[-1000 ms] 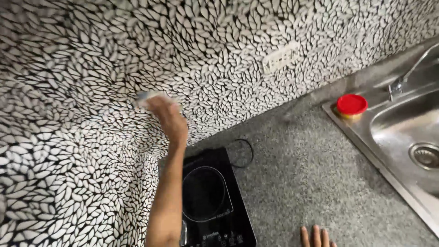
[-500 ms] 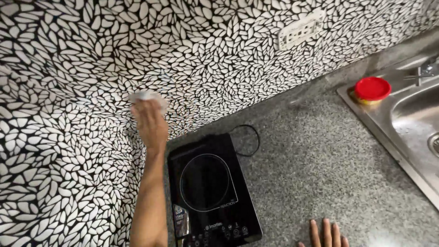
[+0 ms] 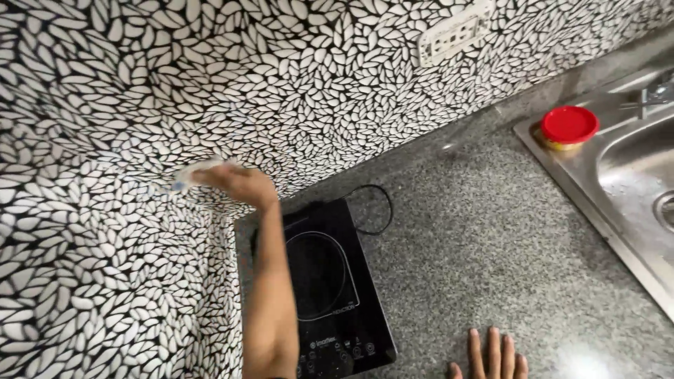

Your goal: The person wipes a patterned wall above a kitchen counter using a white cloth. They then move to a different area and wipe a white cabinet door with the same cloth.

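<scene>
My left hand (image 3: 235,184) is stretched out to the black-and-white leaf-patterned wall (image 3: 140,105) and presses a small pale cloth (image 3: 189,174) against it, near the inner corner. The forearm crosses above the left side of a black induction cooktop (image 3: 330,281) on the speckled grey counter (image 3: 477,238). Only the fingers of my right hand (image 3: 491,354) show at the bottom edge, spread flat on the counter to the right of the cooktop and holding nothing.
A black cable (image 3: 375,210) loops behind the cooktop. A white outlet (image 3: 453,34) sits high on the wall. At the right a steel sink (image 3: 632,182) carries a red-lidded jar (image 3: 569,126) on its rim, with a tap (image 3: 656,91) behind.
My left hand with the cloth has slid down and leftward along the wall. The view has shifted, so the sink and the jar sit farther right. My right hand stays flat on the counter.
</scene>
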